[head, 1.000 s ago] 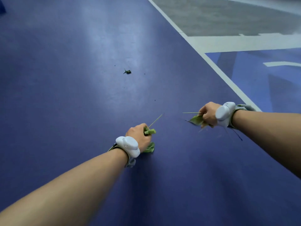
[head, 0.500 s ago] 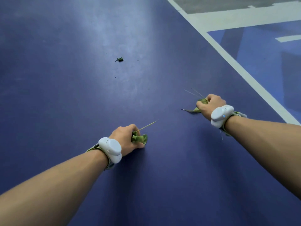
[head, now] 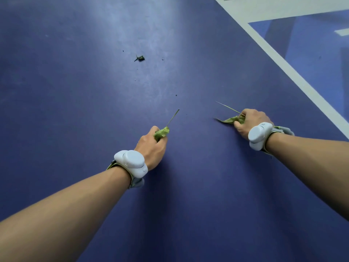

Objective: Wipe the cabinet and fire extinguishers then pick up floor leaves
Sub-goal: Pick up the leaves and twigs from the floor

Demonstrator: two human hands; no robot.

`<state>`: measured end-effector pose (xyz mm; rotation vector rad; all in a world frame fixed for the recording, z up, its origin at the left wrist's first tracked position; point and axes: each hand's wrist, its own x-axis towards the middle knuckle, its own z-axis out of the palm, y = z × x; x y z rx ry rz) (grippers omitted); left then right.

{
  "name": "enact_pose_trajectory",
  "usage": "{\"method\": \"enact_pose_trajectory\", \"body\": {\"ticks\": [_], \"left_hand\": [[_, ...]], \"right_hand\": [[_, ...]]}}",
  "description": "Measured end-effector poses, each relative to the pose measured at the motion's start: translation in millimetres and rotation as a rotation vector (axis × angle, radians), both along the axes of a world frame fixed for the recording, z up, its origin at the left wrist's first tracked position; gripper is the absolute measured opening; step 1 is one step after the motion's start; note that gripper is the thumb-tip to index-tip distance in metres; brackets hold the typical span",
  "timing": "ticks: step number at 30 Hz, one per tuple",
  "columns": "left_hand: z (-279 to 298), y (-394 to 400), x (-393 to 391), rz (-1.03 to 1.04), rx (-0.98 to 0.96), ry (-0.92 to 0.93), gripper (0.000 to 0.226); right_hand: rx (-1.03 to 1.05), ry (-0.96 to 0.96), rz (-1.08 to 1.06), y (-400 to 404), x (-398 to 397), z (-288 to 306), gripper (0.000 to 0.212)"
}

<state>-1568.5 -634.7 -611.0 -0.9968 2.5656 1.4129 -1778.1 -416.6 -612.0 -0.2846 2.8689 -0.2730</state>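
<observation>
Our left hand (head: 152,144) curls around a crumpled green leaf with a thin straight stem (head: 162,132). Our right hand (head: 249,122) grips a flat pointed green leaf with long wiry stalks (head: 231,119). Both are held over the smooth matte dark blue floor (head: 75,91). A shrivelled dark leaf scrap (head: 140,58) lies ahead, well apart from both hands.

I see a crumpled green leaf (head: 161,133) with a thin stem pointing up-right, a flatter green leaf bunch (head: 232,119) with long stems further right, and a small dark shrivelled leaf (head: 140,58) lying apart on the blue floor.
</observation>
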Motion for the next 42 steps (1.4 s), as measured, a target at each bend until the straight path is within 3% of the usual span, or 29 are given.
{"method": "enact_pose_trajectory", "body": {"ticks": [5,9,13,17,20,23,26,33,38,42], "left_hand": [[9.7,-19.7,-4.4,0.190,0.152,0.051,0.016],[24.0,-55.6,-7.7,0.208,0.230,0.079,0.024],[47.9,-93.3,-18.8,0.289,0.298,0.131,0.009],[88.0,-139.4,-27.5,0.387,0.379,0.129,0.031],[123.8,-171.6,-31.2,0.424,0.425,0.126,0.032],[147.1,-194.6,-39.9,0.406,0.412,0.125,0.034],[166.2,-219.0,-58.1,0.445,0.427,0.159,0.033],[121.5,-257.9,-102.4,0.530,0.458,0.117,0.031],[80.3,-294.7,-145.4,0.568,0.461,0.072,0.034],[64.2,-320.1,-175.9,0.594,0.482,0.033,0.032]], "right_hand": [[-0.354,-0.091,0.076,-51.5,18.2,16.6,0.024],[-0.536,-0.179,0.174,-109.5,33.9,36.4,0.042],[-0.585,-0.237,0.232,-163.9,44.5,65.8,0.038],[-0.573,-0.260,0.274,-201.9,46.3,125.1,0.017],[-0.567,-0.260,0.212,-221.9,34.6,168.1,0.015],[-0.562,-0.355,0.092,-237.5,21.1,185.1,0.027],[-0.468,-0.409,0.159,-263.8,3.1,194.2,0.029],[-0.318,-0.335,0.263,-355.3,-68.9,123.8,0.032],[-0.320,-0.251,0.215,-397.3,-104.1,68.9,0.007],[-0.212,-0.272,0.284,-417.8,-123.9,30.1,0.033]]}}
